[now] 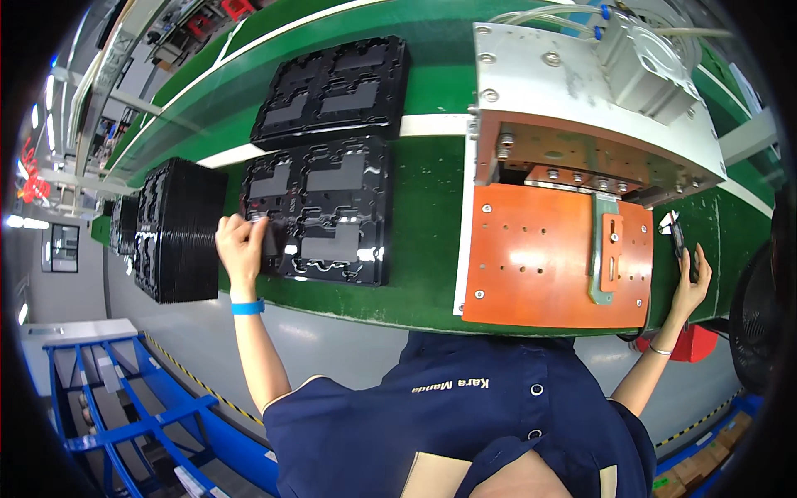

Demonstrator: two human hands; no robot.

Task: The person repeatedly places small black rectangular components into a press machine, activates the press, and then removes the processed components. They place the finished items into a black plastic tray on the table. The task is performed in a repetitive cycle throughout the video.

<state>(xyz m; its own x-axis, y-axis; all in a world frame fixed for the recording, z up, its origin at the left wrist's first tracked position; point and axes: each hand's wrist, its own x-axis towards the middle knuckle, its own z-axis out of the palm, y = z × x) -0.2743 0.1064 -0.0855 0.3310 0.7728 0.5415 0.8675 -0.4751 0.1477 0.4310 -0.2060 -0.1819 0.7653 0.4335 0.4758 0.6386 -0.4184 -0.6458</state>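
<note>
My left hand (240, 246), with a blue band at its wrist, is at the left edge of the nearer black plastic tray (295, 199). Its fingers are closed in a pinch on a dark grey flat piece (270, 239) in the lower left pocket. L-shaped grey pieces (336, 172) lie in the tray's other pockets. On the right, beside the press's orange plate (531, 241), my right hand (694, 280) has its fingers apart. Its fingertips are near the lower end of a caliper-like tool (676, 234); whether they touch it I cannot tell.
A second black tray (332, 87) with grey pieces lies behind. A tall stack of black trays (178, 232) stands left. The silver press (564, 91) with hoses rises over the orange plate. A black fan (754, 299) is at far right, a blue rack (124, 415) lower left.
</note>
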